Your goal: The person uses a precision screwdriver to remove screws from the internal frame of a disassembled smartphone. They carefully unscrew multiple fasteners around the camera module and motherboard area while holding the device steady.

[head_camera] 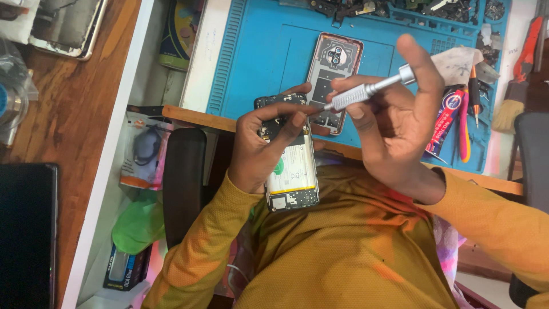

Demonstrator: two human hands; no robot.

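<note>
Blue repair mat (257,51) covers the workbench. Right hand (394,131) pinches a silver screwdriver (366,90), tip at the upper board of an opened phone (291,160) clasped in the left hand (260,146). Back cover (334,68) already lies off on the mat; battery remains seated.

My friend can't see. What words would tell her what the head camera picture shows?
A left hand holds an opened phone with its battery showing, while the right hand points a silver screwdriver at its top end. Behind them, the phone's back cover lies on a blue work mat.
</note>
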